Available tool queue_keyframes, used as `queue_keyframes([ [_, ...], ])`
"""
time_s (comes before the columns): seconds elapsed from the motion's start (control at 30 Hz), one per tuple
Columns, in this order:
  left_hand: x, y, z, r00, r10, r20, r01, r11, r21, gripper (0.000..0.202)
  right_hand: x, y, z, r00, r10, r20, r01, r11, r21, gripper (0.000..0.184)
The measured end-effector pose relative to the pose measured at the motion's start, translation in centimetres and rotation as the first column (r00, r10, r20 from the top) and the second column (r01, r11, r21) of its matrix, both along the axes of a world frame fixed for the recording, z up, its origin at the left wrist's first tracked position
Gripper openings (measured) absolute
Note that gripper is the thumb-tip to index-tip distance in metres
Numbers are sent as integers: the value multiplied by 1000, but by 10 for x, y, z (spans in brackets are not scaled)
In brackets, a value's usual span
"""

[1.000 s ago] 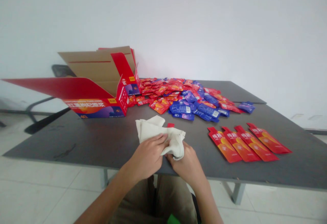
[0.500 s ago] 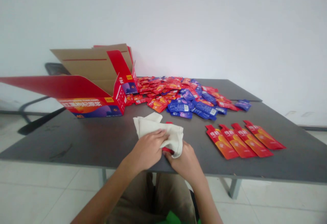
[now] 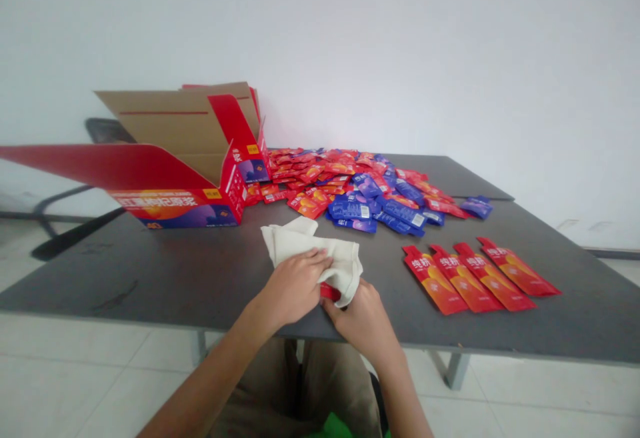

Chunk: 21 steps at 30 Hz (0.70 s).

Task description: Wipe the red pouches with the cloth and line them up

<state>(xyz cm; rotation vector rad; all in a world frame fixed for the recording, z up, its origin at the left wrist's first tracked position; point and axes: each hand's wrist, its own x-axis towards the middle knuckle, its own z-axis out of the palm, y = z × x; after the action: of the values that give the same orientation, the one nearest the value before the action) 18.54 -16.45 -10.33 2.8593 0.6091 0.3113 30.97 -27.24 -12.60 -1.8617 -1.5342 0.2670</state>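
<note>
A crumpled beige cloth point(image 3: 305, 241) lies bunched between my hands near the table's front edge. My left hand point(image 3: 295, 285) presses over its top and grips a fold. My right hand point(image 3: 357, 318) holds it from below on the other side. A red sachet point(image 3: 330, 293) pokes out under the cloth, next to my right hand, and the rest of it is hidden. To the right, several red-and-orange spouted sachets point(image 3: 480, 275) lie side by side in a neat row. Behind my hands is a heap of loose red and blue sachets point(image 3: 363, 195).
An open red-printed cardboard carton point(image 3: 185, 158) stands at the table's back left, its flaps spread wide. The dark table point(image 3: 150, 278) ends close in front of me. A dark chair point(image 3: 107, 130) stands behind the carton, near a white wall.
The red sachet's tip no longer shows above the cloth, and only its lower part shows. My left hand has slid further over the cloth, toward the right.
</note>
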Motion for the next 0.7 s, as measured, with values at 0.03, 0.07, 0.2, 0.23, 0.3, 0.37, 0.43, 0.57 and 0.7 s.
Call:
queue_keyframes([
  [0.03,4,3,1,1000,14,-9,-14,1000,-16,60,0,0,0,1000,-10,-7,10,1000,-4,24],
  [0.07,6,3,1,1000,20,-13,-21,999,-27,60,0,0,0,1000,-14,-11,14,1000,-4,25],
  [0.2,-8,-13,0,999,-38,17,38,999,-16,63,1,1,0,999,44,13,-44,999,20,15],
  [0.23,-13,-17,0,998,-54,21,54,998,-9,64,1,1,0,998,62,16,-62,998,27,15],
  [0.3,-16,-19,0,999,-47,15,47,999,-5,64,0,1,0,998,68,15,-68,997,38,17],
  [0.37,-10,-11,2,1000,7,-7,-7,1000,-8,61,0,1,1,999,39,5,-39,999,34,17],
  [0.43,0,0,3,998,56,-37,-57,998,-10,58,0,0,1,1000,0,-21,0,1000,30,20],
  [0.57,1,-1,3,1000,3,-30,-3,1000,-7,60,-1,0,2,1000,10,-19,-10,1000,24,19],
  [0.7,-17,-20,0,997,-77,29,77,997,1,66,0,0,1,998,65,18,-65,997,32,16],
])
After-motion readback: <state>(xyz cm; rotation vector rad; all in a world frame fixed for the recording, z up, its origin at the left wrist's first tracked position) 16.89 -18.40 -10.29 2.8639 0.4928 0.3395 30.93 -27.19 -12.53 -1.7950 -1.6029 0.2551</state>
